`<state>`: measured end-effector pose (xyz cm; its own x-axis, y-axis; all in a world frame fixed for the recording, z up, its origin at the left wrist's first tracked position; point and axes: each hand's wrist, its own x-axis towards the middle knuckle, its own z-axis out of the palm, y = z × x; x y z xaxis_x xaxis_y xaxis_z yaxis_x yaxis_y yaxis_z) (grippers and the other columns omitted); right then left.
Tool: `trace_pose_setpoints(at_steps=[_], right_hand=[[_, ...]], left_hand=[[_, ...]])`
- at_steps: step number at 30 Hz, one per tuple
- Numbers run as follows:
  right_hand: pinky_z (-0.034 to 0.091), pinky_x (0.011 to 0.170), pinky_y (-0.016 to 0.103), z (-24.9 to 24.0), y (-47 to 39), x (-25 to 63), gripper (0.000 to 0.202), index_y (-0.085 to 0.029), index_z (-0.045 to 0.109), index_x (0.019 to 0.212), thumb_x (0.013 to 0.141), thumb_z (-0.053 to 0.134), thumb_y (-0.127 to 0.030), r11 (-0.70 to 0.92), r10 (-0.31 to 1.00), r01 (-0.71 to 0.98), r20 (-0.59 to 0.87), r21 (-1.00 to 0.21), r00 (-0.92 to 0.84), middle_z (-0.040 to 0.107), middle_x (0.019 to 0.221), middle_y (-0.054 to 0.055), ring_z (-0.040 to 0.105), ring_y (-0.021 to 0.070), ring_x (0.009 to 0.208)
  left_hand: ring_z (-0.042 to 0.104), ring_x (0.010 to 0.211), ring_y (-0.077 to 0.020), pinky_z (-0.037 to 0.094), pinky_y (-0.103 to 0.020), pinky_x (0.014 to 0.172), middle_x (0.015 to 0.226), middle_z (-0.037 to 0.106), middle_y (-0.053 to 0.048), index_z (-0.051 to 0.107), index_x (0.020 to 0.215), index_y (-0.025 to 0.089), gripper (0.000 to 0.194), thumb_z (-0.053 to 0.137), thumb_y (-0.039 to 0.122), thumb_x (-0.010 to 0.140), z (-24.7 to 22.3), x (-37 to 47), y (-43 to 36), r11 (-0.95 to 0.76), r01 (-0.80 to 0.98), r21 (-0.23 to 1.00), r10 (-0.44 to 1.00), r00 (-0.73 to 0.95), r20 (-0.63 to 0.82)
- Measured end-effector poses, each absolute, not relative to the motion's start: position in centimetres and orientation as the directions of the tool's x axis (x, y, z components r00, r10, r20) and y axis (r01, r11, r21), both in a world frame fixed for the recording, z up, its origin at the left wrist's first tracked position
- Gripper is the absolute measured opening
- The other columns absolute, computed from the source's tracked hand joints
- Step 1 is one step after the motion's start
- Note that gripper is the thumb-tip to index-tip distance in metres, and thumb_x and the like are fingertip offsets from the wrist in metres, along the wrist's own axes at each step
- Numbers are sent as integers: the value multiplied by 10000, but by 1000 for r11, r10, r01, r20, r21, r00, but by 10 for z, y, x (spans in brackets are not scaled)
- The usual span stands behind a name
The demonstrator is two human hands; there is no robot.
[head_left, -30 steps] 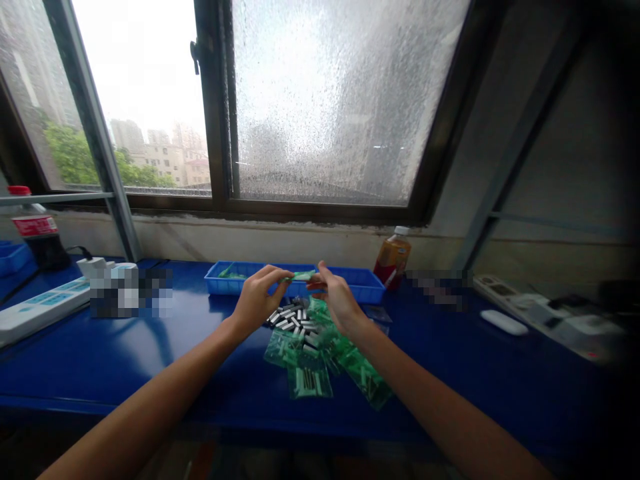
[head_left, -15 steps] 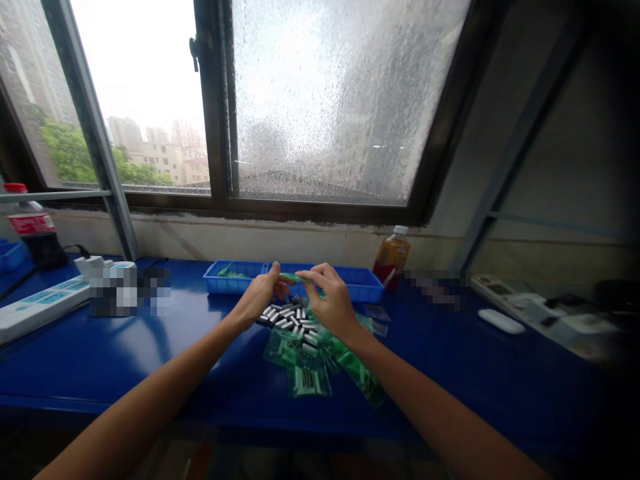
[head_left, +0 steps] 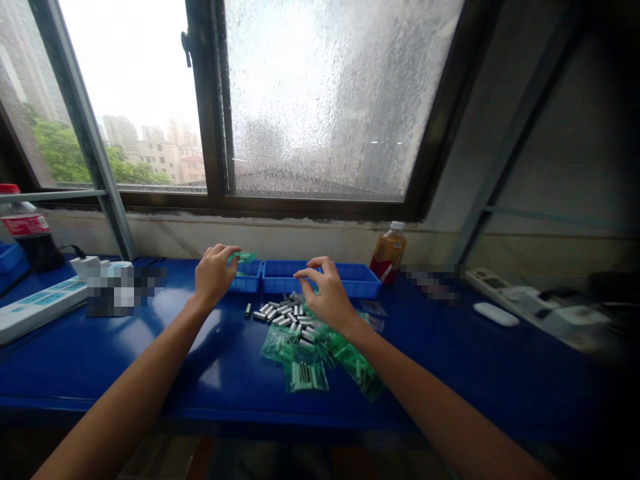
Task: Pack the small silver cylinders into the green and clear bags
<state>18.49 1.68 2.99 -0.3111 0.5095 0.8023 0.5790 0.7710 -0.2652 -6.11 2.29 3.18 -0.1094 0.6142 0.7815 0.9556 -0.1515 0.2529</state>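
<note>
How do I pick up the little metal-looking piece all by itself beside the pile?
Try pinching the lone piece across its middle, on its two long sides, coming straight down from above. It looks slim, with its long sides running roughly toward the window, and bare blue table shows left of it, away from the pile.

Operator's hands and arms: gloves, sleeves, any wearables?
Left hand and right hand: ungloved. Left forearm and right forearm: slender, uncovered, no sleeve in frame. No watch, bracelet, cable or marking visible on either. No ring seen, though some fingers are partly hidden.
</note>
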Motion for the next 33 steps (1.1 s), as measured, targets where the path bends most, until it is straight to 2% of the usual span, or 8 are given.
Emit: trace_pose_setpoints(at_steps=[4,9,13,17,21,26,30,33], right_hand=[[413,842,321,32,23,192,206,-193,676,897,832,481,-211,729,591,643,691,-236,-416,540,912,80,497,191,915],[404,800,316,26,39,209,280,-183,663,1009,819,507,-318,634,753,756,354,-162,-555,628,937,105,549,220,891],[397,807,315,21,47,214,340,-164,642,1066,820,500,-351,585,798,801,268,-131,-539,633,1004,142,566,252,957],[396,812,309,19,47,212,372,-181,621,1103,819,497,-386,583,797,806,264,-105,-543,627,1029,134,568,250,979],[400,801,324,21,42,210,368,-187,629,1091,822,480,-390,587,799,803,233,-99,-555,618,1021,142,562,261,964],[404,797,347,26,35,212,382,-207,609,1124,824,462,-392,591,800,802,182,-86,-571,601,1036,139,542,277,985],[394,812,380,26,30,211,376,-251,611,1126,806,495,-412,572,814,814,188,-99,-549,591,1049,127,523,286,1000],[379,830,418,27,29,205,371,-280,652,1041,810,469,-504,574,817,788,210,-221,-536,603,1024,107,508,294,1020]], left_hand=[[460,1000,-289,410,-389,859,1041,548,-118,581,1159,190,406,555,298,769,20,-60,31,-111,976,186,696,-57,716],[488,982,-237,394,-370,903,984,582,-90,629,1021,183,261,489,274,819,10,-5,20,-464,856,227,725,220,653],[556,915,-206,423,-316,840,938,619,-73,636,971,203,231,453,243,837,0,23,8,-584,761,283,764,398,509],[602,886,-213,433,-306,794,928,657,-78,643,965,212,254,422,215,839,-3,24,15,-506,798,328,829,347,438],[609,906,-247,433,-329,778,982,666,-97,622,1065,232,312,460,202,800,2,27,31,-479,828,292,847,348,401],[621,776,-244,413,-293,646,835,677,-72,661,901,255,214,520,229,742,2,31,35,-385,897,219,893,302,333],[601,675,-207,356,-253,564,733,661,-42,634,829,237,142,521,293,764,4,17,26,-329,902,278,889,197,413],[578,602,-168,344,-235,543,690,646,-22,605,832,221,145,497,312,800,14,10,19,-346,869,354,829,106,549]])
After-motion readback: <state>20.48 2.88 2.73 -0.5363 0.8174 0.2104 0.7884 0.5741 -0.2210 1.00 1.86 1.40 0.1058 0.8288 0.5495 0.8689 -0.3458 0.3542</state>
